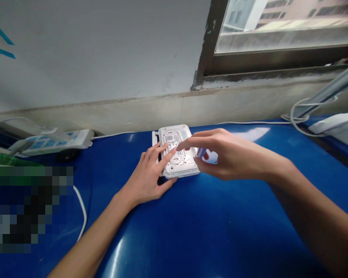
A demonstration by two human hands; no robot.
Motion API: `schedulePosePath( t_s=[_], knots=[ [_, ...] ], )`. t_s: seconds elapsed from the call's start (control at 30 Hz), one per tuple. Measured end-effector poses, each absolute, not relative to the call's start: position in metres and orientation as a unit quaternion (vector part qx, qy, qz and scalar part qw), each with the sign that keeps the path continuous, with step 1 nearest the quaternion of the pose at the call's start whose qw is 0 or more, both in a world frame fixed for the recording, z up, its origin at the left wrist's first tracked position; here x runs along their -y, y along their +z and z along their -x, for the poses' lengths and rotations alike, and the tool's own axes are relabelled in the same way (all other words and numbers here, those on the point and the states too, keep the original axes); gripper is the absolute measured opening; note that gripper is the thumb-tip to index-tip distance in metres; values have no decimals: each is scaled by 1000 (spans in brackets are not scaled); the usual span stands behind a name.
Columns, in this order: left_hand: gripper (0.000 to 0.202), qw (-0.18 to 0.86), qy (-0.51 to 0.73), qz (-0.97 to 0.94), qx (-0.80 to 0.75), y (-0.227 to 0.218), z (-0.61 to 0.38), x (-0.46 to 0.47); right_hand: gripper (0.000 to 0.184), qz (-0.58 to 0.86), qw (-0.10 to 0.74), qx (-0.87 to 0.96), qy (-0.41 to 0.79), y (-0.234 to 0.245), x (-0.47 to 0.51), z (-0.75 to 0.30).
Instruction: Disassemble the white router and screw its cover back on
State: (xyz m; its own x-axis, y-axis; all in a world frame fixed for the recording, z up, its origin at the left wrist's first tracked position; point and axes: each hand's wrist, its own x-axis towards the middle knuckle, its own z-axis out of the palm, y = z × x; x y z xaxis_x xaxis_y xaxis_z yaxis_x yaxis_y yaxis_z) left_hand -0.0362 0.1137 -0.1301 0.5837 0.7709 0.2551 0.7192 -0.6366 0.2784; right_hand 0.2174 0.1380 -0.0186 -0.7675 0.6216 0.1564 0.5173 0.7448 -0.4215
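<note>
A white router [185, 166] lies on the blue table with its vented, labelled underside facing up. Along its left edge runs a slim white antenna [154, 138]. My left hand [146, 173] rests on the router's left side, fingers spread over the label and thumb at the near edge. Over the router's right side my right hand [229, 154] is curled, its index finger reaching toward the label. A small pale purple and white thing [201, 153] shows between its fingers and thumb; mostly hidden, its kind is unclear.
A white power strip [72, 139] with plugs stands at the left by the wall, a black object [67, 155] before it. A grey metal pole [321, 96] with a looped white cable [292, 116] rises at the right. The blue tabletop [191, 231] ends at the wall.
</note>
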Motion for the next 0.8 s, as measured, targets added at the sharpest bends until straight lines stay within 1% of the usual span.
schedulePosePath(
  t_s=[0.03,0.07,0.13,0.2,0.23,0.3,0.33,0.37,0.57,0.8],
  knots=[
    [76,74,179,-886,-421,-130,36,-113,24,321,143,920,172,-19,-139,-217],
    [76,74,179,-885,-422,-131,36,-113,18,334,141,917,166,-20,-140,-217],
    [76,76,179,-884,-424,-132,35,-113,26,351,143,912,156,-23,-142,-217],
    [77,76,180,-884,-425,-133,34,-112,24,351,149,912,149,-24,-143,-219],
    [77,75,179,-884,-425,-133,33,-112,28,344,152,915,147,-24,-143,-220],
    [77,75,177,-884,-427,-133,33,-112,48,332,153,919,148,-23,-141,-222],
    [76,75,177,-884,-427,-133,32,-111,55,329,151,920,149,-22,-140,-222],
    [76,75,176,-883,-428,-133,32,-111,58,328,148,921,148,-20,-139,-222],
    [74,76,186,-883,-424,-133,32,-109,55,325,126,927,142,-15,-132,-217],
    [75,80,211,-877,-424,-133,33,-112,53,360,115,915,139,-17,-136,-217]
  ],
)
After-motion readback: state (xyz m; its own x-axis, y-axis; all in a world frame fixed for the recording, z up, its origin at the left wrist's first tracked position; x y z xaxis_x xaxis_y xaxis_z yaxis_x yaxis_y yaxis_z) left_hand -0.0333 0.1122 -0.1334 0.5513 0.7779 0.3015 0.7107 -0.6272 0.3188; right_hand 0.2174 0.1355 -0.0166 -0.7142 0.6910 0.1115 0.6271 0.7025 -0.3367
